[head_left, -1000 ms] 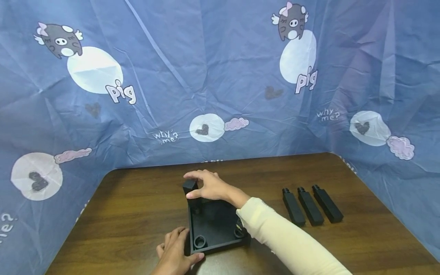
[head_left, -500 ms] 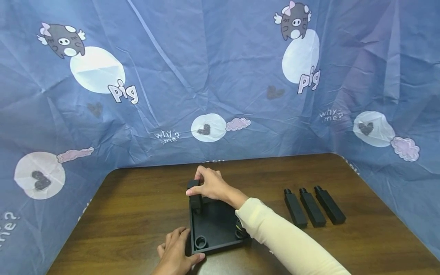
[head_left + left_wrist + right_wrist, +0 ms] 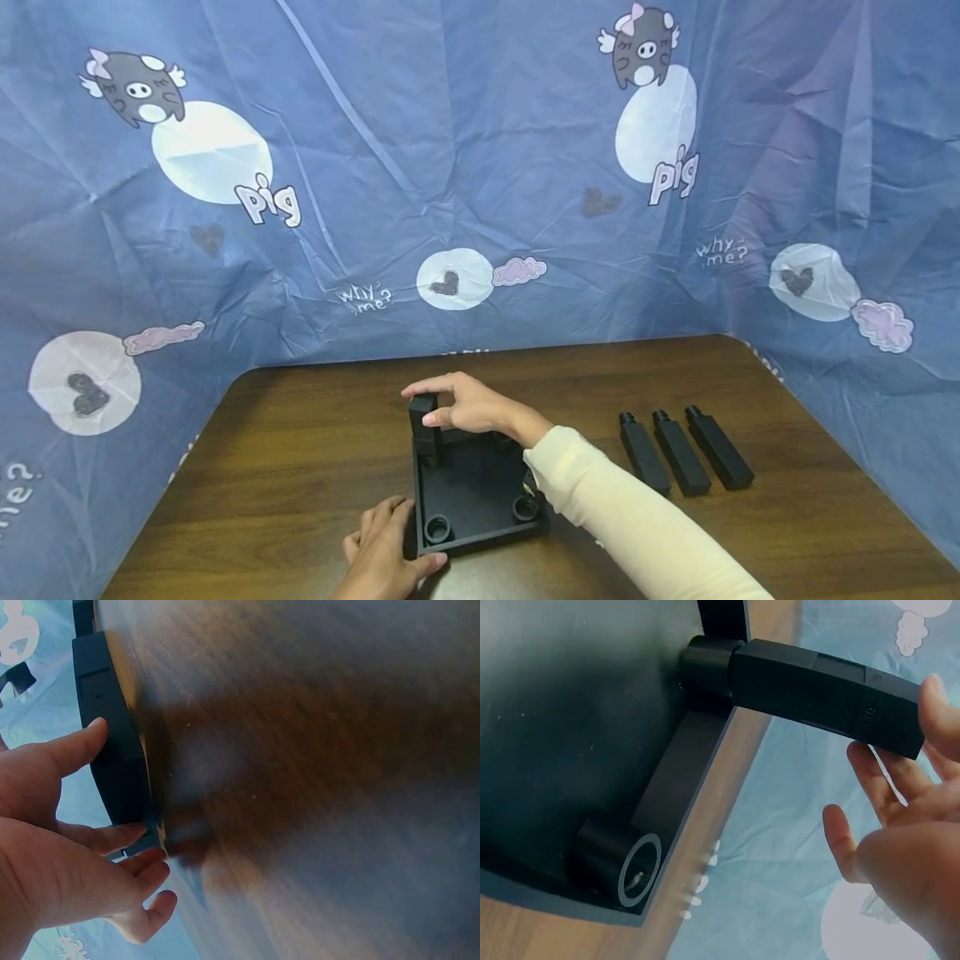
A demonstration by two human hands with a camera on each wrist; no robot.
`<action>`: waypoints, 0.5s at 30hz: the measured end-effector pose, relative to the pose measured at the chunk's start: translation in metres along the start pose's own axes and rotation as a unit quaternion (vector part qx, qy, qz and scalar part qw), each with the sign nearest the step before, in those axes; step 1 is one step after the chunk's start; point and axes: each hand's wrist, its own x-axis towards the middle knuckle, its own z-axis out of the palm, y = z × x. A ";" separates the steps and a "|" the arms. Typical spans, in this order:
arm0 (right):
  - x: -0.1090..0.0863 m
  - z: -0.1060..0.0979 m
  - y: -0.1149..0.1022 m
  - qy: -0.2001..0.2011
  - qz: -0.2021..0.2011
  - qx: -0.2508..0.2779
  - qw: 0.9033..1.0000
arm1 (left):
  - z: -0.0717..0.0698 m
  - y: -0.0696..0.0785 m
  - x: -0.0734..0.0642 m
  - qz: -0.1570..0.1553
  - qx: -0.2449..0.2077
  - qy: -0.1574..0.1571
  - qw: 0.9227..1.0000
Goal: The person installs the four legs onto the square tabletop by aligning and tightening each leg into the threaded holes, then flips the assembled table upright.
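Note:
A small black tabletop (image 3: 476,483), square and rimmed, lies underside up with round sockets at its corners. One black table leg (image 3: 424,423) stands upright at its far left socket. My right hand (image 3: 480,408) has thumb and fingers on either side of the leg's upper end; the right wrist view shows them at the end of the leg (image 3: 825,694). At the near left corner, my left hand (image 3: 382,546) holds the tabletop, thumb on the front side and fingers along the left side. The leg's threaded end is hidden in the socket.
Three more black legs, a left one (image 3: 645,457), a middle one (image 3: 681,454) and a right one (image 3: 720,450), lie side by side on the wooden table (image 3: 300,467). A blue printed cloth (image 3: 480,167) hangs behind the table and along its sides.
My right hand's fingers have spread, closed in on the leg, then spread again around its top. The leg looks turned and more upright. My left hand stays put.

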 end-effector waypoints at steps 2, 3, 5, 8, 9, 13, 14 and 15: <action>0.001 0.002 0.000 0.020 0.006 -0.003 1.000 | 0.000 0.000 0.001 -0.008 -0.002 -0.007 1.000; 0.002 0.004 0.000 0.034 0.008 -0.010 0.999 | 0.000 0.000 0.001 -0.012 -0.003 -0.011 1.000; 0.004 0.007 0.000 0.067 0.012 -0.050 0.996 | 0.001 0.001 0.003 -0.018 -0.004 -0.020 1.000; 0.005 0.010 0.000 0.098 0.018 -0.120 0.988 | 0.001 0.000 0.003 -0.020 -0.006 -0.026 0.999; 0.005 0.012 0.000 0.101 0.023 -0.135 0.985 | 0.001 0.000 0.003 -0.017 -0.005 -0.026 1.000; 0.004 0.011 0.000 0.075 0.026 -0.144 0.986 | 0.001 -0.001 0.002 -0.013 -0.005 -0.021 1.000; 0.003 0.009 0.000 0.062 0.023 -0.138 0.988 | 0.001 -0.001 0.002 -0.011 -0.004 -0.019 1.000; 0.003 0.007 -0.001 0.047 0.018 -0.131 0.990 | 0.001 -0.001 0.002 -0.010 -0.004 -0.017 1.000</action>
